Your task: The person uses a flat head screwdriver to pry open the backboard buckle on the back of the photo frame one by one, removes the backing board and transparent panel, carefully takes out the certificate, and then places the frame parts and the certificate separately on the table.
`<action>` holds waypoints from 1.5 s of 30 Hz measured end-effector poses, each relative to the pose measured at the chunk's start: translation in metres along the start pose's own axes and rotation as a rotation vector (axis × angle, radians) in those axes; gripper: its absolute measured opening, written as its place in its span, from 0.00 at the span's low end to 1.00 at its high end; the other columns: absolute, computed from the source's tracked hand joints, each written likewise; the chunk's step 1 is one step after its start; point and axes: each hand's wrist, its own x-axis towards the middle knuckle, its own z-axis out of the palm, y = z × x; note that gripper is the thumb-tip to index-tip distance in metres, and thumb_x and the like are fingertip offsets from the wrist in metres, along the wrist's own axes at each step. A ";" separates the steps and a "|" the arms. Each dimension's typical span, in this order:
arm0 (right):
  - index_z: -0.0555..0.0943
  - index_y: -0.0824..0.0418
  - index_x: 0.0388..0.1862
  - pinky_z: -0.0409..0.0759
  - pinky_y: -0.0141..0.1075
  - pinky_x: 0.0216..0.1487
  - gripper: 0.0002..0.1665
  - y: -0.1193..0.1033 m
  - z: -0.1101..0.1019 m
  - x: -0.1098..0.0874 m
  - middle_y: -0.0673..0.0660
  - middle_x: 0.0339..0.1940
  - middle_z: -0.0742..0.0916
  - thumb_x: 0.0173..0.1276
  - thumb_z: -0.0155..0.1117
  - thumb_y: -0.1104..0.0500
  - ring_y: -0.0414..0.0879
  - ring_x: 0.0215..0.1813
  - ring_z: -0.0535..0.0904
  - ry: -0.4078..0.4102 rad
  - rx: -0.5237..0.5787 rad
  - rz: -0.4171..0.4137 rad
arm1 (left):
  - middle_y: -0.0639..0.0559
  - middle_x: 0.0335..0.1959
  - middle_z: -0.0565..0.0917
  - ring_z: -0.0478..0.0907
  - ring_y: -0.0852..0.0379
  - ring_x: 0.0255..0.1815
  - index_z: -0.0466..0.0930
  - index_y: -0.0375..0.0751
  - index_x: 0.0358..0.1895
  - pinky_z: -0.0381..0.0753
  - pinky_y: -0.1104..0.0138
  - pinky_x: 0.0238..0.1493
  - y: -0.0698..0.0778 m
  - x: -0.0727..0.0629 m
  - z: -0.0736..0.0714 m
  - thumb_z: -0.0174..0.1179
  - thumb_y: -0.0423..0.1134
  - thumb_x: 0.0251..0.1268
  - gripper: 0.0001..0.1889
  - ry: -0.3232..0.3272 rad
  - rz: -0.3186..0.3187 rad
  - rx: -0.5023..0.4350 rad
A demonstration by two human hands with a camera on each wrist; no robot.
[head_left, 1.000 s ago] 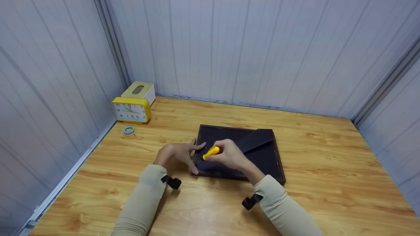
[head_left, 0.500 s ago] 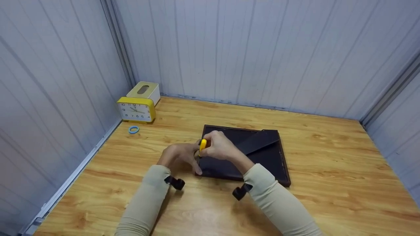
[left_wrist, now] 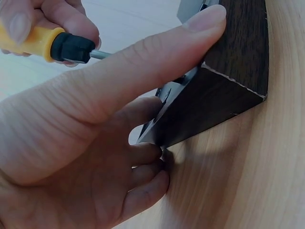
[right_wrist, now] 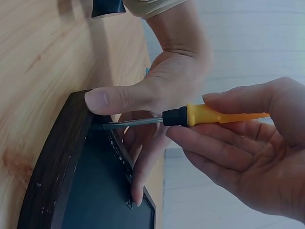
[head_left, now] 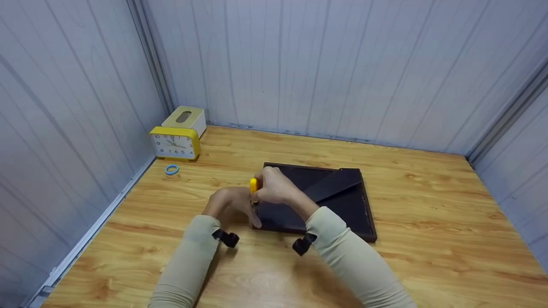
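Note:
A dark picture frame [head_left: 287,218] lies face down on the wooden table, its stand leg [head_left: 338,184] slanting across the back. At its left end my left hand [head_left: 235,200] grips the frame, the thumb on the near corner, the index finger on the back and the other fingers against the side. My right hand [head_left: 276,186] holds a yellow-handled screwdriver [right_wrist: 205,115] with a black collar. In the right wrist view its blade tip meets the inner edge of the frame, close beside my left thumb. The left thumb hides that tip in the left wrist view.
A yellow alarm clock [head_left: 174,144] stands at the back left, before a tissue box [head_left: 198,122]. A small blue ring [head_left: 171,170] lies in front of the clock. Pale panel walls [head_left: 325,77] enclose the table at the back and sides.
The right hand has moved left with the screwdriver, from above the frame's back to its left edge beside the left hand. The screwdriver handle has turned more upright. The left hand keeps its place.

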 end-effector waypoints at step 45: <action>0.90 0.63 0.38 0.84 0.38 0.36 0.07 0.089 -0.017 -0.057 0.51 0.30 0.89 0.62 0.75 0.62 0.44 0.32 0.83 0.014 -0.032 0.102 | 0.51 0.82 0.35 0.37 0.49 0.81 0.34 0.65 0.82 0.46 0.50 0.76 -0.003 -0.003 0.004 0.81 0.55 0.39 0.71 0.104 -0.004 -0.008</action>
